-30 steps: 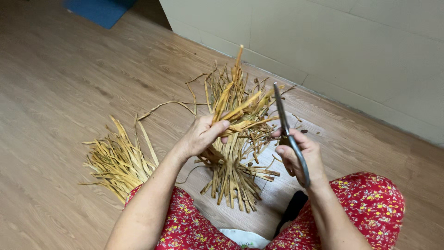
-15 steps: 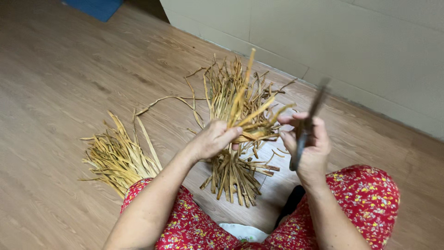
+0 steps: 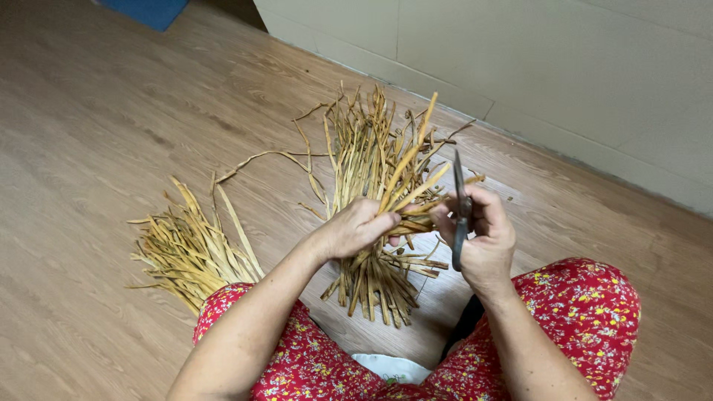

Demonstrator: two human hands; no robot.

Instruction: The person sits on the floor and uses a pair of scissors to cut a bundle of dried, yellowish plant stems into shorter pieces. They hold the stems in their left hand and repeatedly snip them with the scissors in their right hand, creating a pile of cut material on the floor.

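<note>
My left hand [image 3: 356, 229] grips a few dried yellow straw strips [image 3: 407, 169] that fan upward and to the right. My right hand [image 3: 481, 236] holds dark metal scissors [image 3: 460, 210] upright, blades pointing up, right beside the held strips. Under both hands lies a big pile of dried strips [image 3: 364, 156] spread on the wooden floor. A second, flatter bundle of strips [image 3: 189, 249] lies to the left, near my left knee.
My knees in red flowered fabric [image 3: 587, 304] frame the bottom of the view. A pale tiled wall [image 3: 520, 67] runs along the back right. A blue mat corner [image 3: 152, 11] shows at the top left. A white object [image 3: 390, 366] sits between my legs.
My hands have come closer together. The scissors have swung from tilted to nearly upright, next to the strips in my left hand. The view has shifted slightly.
</note>
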